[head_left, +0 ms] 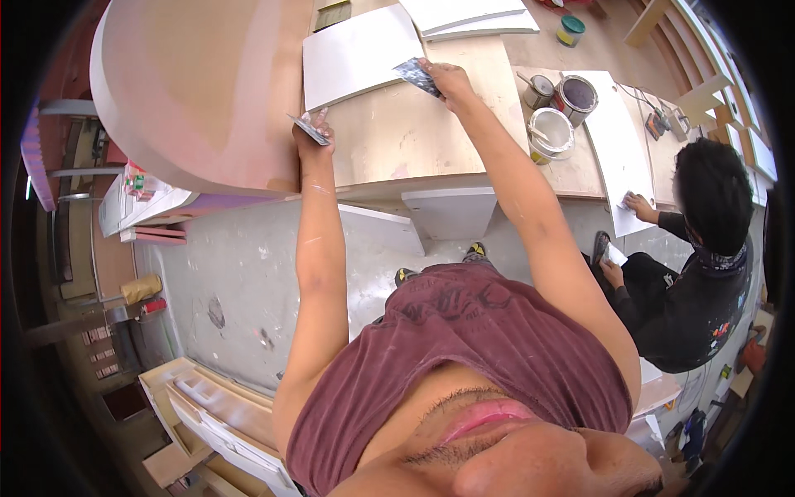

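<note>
My right hand (pixel 450 83) grips a flat dark-grey putty scraper (pixel 416 74) smeared with white, held over the right edge of a white panel (pixel 360 54). By the panel's near left corner, my left hand (pixel 321 132) is closed on a second thin grey scraper (pixel 306 127), with a finger stretched toward the panel. Whitish smears mark the left fingers. The white panel lies on a pale plywood bench top (pixel 397 141). Left of it rises a large curved board (pixel 199 91) with pinkish and tan patches.
Right of my right forearm stand an open white bucket (pixel 551 137) and two cans (pixel 577 95). Beyond them, a co-worker (pixel 704 273) rests a hand on a long white board (pixel 617 149). More white panels (pixel 468 15) lie at the back; others (pixel 451 214) lean beneath the bench.
</note>
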A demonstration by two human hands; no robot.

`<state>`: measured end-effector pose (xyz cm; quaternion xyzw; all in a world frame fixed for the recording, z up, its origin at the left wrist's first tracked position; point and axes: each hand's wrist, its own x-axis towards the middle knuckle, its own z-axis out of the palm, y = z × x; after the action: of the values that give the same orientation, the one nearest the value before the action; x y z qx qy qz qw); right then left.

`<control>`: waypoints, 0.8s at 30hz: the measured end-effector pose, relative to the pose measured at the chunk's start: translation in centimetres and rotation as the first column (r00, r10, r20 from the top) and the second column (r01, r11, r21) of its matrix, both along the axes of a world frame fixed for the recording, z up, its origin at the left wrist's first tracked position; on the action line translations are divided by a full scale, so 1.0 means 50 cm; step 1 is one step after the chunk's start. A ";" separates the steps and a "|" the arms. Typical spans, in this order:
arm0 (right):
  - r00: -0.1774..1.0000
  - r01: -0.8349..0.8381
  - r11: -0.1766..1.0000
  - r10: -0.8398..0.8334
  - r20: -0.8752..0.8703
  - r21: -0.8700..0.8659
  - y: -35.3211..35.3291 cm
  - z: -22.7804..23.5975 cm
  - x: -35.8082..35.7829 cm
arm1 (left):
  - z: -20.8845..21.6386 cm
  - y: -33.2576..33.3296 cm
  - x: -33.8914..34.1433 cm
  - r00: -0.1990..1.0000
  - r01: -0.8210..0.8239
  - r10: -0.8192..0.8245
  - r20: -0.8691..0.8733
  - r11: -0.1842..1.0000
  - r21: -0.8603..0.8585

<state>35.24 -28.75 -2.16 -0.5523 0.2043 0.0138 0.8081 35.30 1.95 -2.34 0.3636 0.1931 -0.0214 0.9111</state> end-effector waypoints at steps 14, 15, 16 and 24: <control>0.995 -0.094 0.993 0.091 0.049 0.065 -0.006 -0.002 -0.043 | -0.047 0.047 -0.118 0.887 0.364 -0.287 0.362 0.917 -0.165; 0.999 -0.049 0.994 0.047 0.020 0.093 -0.020 -0.017 -0.072 | -0.027 0.021 -0.160 0.875 0.385 -0.300 0.380 0.907 -0.170; 0.996 -0.087 0.989 0.082 0.047 0.119 -0.016 -0.010 -0.107 | -0.022 0.037 -0.203 0.831 0.454 -0.355 0.428 0.878 -0.153; 0.976 -0.204 0.976 0.197 0.089 0.081 -0.025 -0.022 -0.382 | -0.077 0.116 -0.488 0.929 0.342 -0.270 0.253 0.889 -0.304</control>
<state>16.15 -30.03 -3.27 -0.5336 0.1140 0.0824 0.8340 10.91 7.76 -6.17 0.2254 0.0318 -0.1614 0.9603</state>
